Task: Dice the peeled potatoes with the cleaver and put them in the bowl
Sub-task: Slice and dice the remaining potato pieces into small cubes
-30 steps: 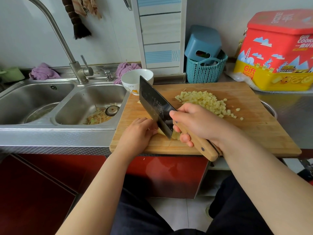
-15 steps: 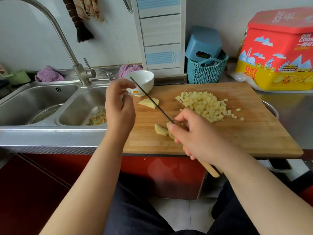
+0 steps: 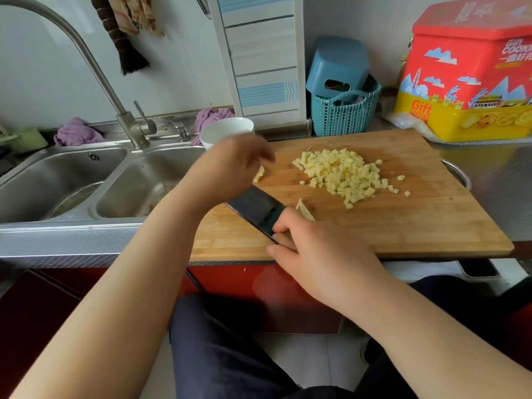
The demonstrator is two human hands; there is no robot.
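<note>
Potatoes are mostly diced, I'd judge, though none shows in the white round ceramic bowl (image 3: pixel 227 131) at the far left corner of the bamboo chopping board (image 3: pixel 403 226). The left hand (image 3: pixel 227 168), blurred, hovers just over a pale uncut potato wedge (image 3: pixel 260 174); its grip I cannot tell. Mid-board, the right hand (image 3: pixel 316 251) is wrapped round the dark steel cleaver (image 3: pixel 256 208), blade lying low. Beside it, a thin pale slice (image 3: pixel 305 211) waits. Further right sits the heap of small, moist, yellowish cubes (image 3: pixel 342 175).
</note>
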